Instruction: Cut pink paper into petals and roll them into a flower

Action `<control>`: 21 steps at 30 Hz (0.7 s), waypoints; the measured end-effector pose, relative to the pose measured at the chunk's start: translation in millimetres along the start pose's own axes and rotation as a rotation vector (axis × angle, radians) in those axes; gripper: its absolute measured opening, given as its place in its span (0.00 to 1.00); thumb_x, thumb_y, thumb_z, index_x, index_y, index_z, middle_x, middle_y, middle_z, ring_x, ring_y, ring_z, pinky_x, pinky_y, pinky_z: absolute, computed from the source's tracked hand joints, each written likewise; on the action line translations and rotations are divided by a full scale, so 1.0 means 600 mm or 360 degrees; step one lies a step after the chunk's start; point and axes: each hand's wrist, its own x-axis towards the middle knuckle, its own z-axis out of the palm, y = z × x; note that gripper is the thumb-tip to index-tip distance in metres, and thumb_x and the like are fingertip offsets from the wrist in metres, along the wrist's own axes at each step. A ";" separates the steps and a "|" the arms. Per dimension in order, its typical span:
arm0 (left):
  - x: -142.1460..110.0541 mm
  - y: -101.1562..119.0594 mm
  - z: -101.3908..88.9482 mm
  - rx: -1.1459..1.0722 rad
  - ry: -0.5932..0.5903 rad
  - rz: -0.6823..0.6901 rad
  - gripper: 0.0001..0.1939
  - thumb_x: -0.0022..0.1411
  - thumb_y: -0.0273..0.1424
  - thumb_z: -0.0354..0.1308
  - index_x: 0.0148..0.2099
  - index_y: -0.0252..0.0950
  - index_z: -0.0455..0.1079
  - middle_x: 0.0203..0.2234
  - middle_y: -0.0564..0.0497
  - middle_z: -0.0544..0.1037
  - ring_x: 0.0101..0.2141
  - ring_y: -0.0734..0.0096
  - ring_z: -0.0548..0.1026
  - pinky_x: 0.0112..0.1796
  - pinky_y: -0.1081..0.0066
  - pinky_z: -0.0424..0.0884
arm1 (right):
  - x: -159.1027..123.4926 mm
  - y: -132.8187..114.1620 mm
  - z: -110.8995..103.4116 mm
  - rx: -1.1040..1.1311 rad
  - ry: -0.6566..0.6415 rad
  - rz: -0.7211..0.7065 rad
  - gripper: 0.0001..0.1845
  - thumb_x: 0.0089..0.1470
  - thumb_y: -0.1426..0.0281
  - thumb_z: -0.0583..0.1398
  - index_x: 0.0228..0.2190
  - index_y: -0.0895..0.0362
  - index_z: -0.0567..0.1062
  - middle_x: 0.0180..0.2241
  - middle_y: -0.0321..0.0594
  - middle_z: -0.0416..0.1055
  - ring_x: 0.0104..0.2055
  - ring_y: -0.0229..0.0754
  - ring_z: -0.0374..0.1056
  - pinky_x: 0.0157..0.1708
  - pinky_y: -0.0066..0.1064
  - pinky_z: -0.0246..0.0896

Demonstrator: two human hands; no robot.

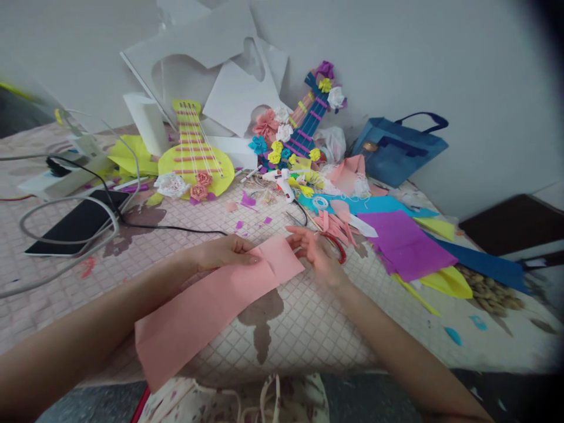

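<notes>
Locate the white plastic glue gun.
The white glue gun lies near the middle of the head view, beyond the right hand, with the yellow guitar-shaped craft to its left and a turquoise paper strip to its right.

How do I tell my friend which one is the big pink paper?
Find the table with the criss-cross pattern. Look toward its near edge, where the left hand holds the pink paper. It's one long, wide strip, much bigger than the small loose pink pieces beside the red-handled scissors.
</notes>
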 end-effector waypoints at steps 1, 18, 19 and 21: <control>0.000 0.000 -0.001 -0.0001 0.0003 0.0010 0.14 0.53 0.38 0.61 0.39 0.34 0.75 0.34 0.47 0.79 0.31 0.69 0.75 0.33 0.73 0.68 | 0.002 -0.004 -0.011 -0.0111 0.0027 -0.0066 0.28 0.56 0.48 0.48 0.46 0.53 0.71 0.39 0.43 0.72 0.37 0.41 0.69 0.31 0.31 0.63; 0.001 0.006 0.004 -0.0051 0.0275 0.0194 0.17 0.54 0.41 0.61 0.37 0.31 0.73 0.27 0.49 0.77 0.24 0.75 0.72 0.23 0.77 0.63 | -0.039 -0.005 0.018 0.0069 -0.0207 0.0332 0.19 0.47 0.56 0.63 0.34 0.57 0.69 0.28 0.36 0.67 0.26 0.34 0.65 0.17 0.22 0.56; 0.001 0.005 0.004 -0.0056 0.0291 0.0203 0.17 0.54 0.41 0.61 0.36 0.31 0.73 0.27 0.49 0.77 0.24 0.75 0.72 0.24 0.77 0.63 | -0.035 -0.002 0.028 0.0119 -0.0177 0.0370 0.18 0.45 0.58 0.64 0.33 0.57 0.69 0.27 0.35 0.67 0.25 0.33 0.64 0.16 0.21 0.55; 0.001 0.004 0.004 -0.0071 0.0323 0.0212 0.17 0.54 0.41 0.60 0.37 0.31 0.73 0.26 0.49 0.77 0.23 0.76 0.71 0.23 0.78 0.63 | -0.028 0.004 0.040 0.0166 -0.0116 0.0405 0.17 0.44 0.61 0.66 0.32 0.58 0.70 0.23 0.33 0.67 0.21 0.31 0.62 0.14 0.20 0.52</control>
